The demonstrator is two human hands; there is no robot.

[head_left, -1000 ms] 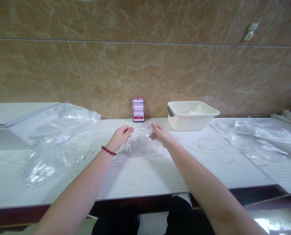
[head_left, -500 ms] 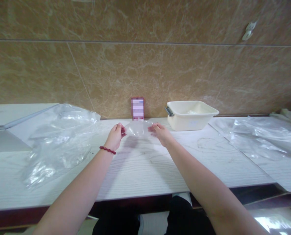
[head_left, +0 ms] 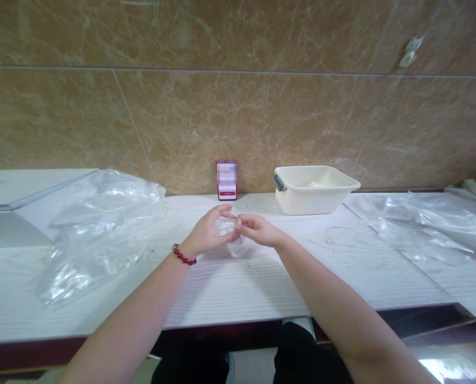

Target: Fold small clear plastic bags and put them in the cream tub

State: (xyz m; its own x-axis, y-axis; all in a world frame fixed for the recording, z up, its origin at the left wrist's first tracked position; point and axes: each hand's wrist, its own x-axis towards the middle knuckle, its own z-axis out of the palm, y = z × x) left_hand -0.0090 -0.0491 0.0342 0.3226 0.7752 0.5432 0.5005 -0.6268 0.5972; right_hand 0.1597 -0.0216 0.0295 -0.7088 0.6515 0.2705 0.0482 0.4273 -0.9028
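My left hand, with a red bead bracelet at its wrist, curls round a small clear plastic bag. Fingers and thumb press on the film, which bunches up between them. From the right, my right hand pinches the same bag with thumb and forefinger. A loose part of the bag hangs below the fingers, just above the white tabletop. Behind my hands a phone with a red edge leans upright against the wall.
A cream plastic tub with a grey latch stands right of the phone. Large clear plastic sheets lie at the left and right. A white box sits at the far left. Brown marble tiles form the wall behind.
My hands have come together and slightly nearer to me. The bag was stretched flat between them and is now bunched up. The phone's lower screen has come into sight.
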